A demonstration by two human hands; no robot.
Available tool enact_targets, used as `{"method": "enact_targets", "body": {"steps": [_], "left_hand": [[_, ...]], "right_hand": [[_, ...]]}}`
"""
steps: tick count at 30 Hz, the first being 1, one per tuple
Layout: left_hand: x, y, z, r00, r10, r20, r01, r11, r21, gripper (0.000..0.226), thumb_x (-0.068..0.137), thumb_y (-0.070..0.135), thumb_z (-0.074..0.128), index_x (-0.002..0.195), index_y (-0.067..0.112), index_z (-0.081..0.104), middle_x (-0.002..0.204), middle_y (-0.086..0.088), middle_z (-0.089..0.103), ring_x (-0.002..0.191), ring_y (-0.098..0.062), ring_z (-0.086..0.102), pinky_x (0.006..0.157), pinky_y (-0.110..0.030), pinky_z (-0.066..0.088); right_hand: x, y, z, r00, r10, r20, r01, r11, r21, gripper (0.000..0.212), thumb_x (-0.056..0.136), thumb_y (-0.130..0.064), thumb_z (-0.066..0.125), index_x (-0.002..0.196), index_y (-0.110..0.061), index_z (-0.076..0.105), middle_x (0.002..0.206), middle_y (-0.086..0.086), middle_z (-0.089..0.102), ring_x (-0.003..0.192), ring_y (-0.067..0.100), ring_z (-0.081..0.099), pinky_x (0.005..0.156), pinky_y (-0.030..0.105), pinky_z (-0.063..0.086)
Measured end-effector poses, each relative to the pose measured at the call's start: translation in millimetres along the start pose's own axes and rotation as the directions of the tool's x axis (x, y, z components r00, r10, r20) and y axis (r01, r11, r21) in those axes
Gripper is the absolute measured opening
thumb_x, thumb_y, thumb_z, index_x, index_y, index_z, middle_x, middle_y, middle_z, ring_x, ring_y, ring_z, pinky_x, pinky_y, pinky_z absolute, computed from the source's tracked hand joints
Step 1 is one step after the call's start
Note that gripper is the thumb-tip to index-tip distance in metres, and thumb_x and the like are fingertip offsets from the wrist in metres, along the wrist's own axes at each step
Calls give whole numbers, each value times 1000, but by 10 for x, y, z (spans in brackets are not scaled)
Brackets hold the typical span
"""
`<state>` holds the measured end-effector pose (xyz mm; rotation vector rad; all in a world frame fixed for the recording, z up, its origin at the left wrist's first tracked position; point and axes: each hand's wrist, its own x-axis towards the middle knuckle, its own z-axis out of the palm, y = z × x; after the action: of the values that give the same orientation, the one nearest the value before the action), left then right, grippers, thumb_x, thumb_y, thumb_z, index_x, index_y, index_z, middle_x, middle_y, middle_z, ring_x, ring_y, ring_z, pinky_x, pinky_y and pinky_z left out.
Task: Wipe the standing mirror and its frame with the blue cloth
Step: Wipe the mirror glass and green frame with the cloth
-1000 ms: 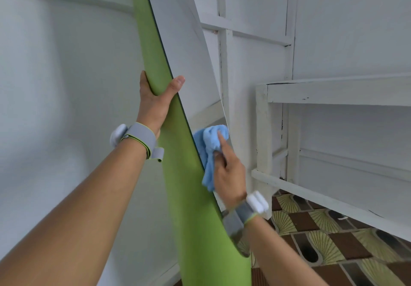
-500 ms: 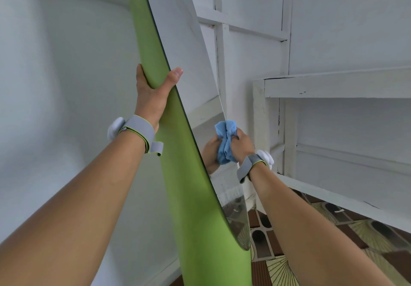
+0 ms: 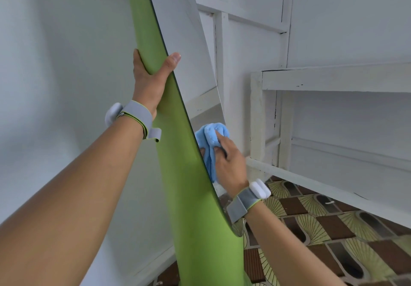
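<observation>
Mirror (image 3: 184,47) wiped with blue cloth (image 3: 210,145) beside white railing (image 3: 333,81).

Right of our right grip (image 3: 224,159) we have open room until the white rail (image 3: 266,116); the green frame (image 3: 178,152) blocks its left.

White wall (image 3: 55,74) stood at left; white panelled wall (image 3: 344,18) lay behind, crossed by battens; a white wooden frame (image 3: 333,81) with chipped paint stood at right; patterned brown-and-cream floor (image 3: 322,230) spread below it
</observation>
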<state>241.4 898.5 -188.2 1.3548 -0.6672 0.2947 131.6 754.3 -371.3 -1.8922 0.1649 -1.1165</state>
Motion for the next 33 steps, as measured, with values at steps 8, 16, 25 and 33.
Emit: {"method": "enact_targets", "body": {"steps": [8, 16, 25, 33], "left_hand": [[-126, -33, 6, 999, 30, -20, -29, 998, 49, 138, 59, 78, 80, 165, 31, 4, 165, 11, 28, 147, -7, 36, 124, -36, 32], [-671, -469, 49, 998, 29, -63, -18, 984, 179, 132, 65, 64, 84, 164, 33, 2, 169, 13, 10, 154, -7, 21, 127, -40, 25], [-648, -524, 48, 996, 49, -70, -35, 982, 183, 127, 69, 60, 83, 164, 33, 3, 168, 13, 13, 153, -6, 23, 127, -39, 25], [-695, -490, 71, 998, 32, -60, -20, 982, 185, 128, 69, 61, 82, 164, 33, 1, 169, 13, 10, 154, -6, 21, 127, -39, 24]], "right_hand": [[-495, -175, 8, 993, -116, -19, 117, 993, 31, 48, 100, 0, 48, 141, -23, 60, 122, -9, 65, 100, -1, 60, 79, 10, 45], [-614, -160, -44, 983, -170, 71, 171, 985, -19, 52, 103, -5, 43, 149, -29, 50, 131, -11, 59, 94, -4, 54, 78, 8, 41], [294, 552, -76, 988, 153, 2, -150, 972, -179, 37, 108, -28, 37, 141, -28, 55, 97, -4, 62, 87, 16, 63, 75, 26, 47], [470, 701, -117, 917, 398, -28, -399, 914, -69, 20, 107, -21, 37, 100, -36, 48, 92, -2, 54, 91, 22, 51, 79, 30, 41]]}}
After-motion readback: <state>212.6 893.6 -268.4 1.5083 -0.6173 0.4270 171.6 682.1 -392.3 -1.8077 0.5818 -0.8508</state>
